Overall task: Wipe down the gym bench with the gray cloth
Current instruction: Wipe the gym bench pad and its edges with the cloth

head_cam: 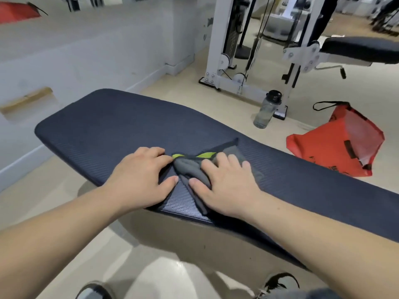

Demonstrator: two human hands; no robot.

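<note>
Both bare forearms are stretched forward and turned a little inward. The left hand (142, 180) is laid palm down, with its fingers nearly straight and the thumb spread out. The right hand (224, 186) is pressed flat, palm down, with the fingers spread. The two thumbs are seen near each other, not touching.

Crumpled gray cloth (194, 169) with lime trim lies on the dark padded gym bench (108, 126).

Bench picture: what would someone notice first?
In the middle, the right hand presses a gray cloth onto the dark bench, and the left hand rests flat beside it. Beyond the bench sit a bright red bag and a clear bottle.
</note>
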